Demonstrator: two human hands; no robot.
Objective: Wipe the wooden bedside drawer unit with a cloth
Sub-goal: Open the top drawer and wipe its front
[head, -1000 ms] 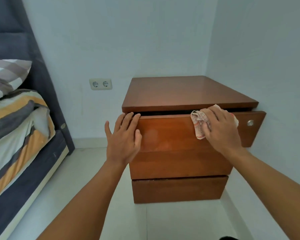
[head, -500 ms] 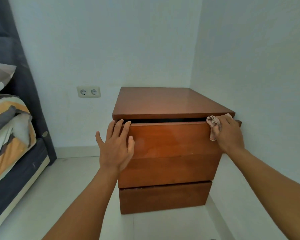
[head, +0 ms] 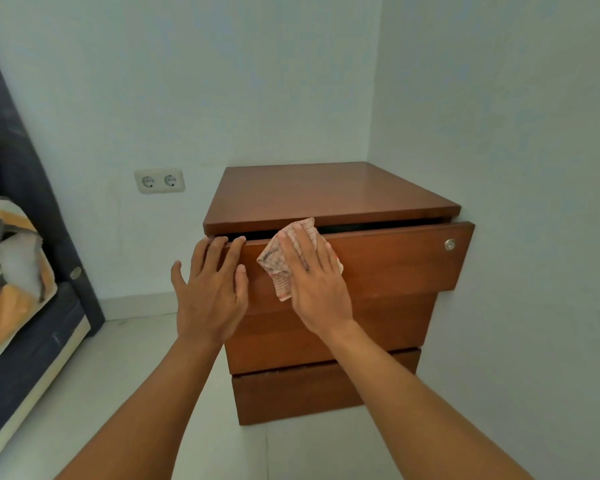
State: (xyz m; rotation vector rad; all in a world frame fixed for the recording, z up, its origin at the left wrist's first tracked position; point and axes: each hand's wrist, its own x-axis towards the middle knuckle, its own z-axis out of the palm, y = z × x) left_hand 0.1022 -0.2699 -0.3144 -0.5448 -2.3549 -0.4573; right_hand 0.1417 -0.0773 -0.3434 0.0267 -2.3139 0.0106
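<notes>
Swept leftward since 0.5 s ago: cloth, from drawer's right end | head view: pink checked cloth (head: 278, 268) pressed flat on top drawer front (head: 395, 261) of brown wooden bedside drawer unit (head: 326, 195) by right hand (head: 312, 282), fingers straight | left hand (head: 210, 289) braced on drawer's left edge, fingers spread, nothing gripped | step: drawer-front wipe; next: lower fronts likely due

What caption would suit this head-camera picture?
Right hand presses a cloth against the top drawer; left hand rests on its edge.
</notes>
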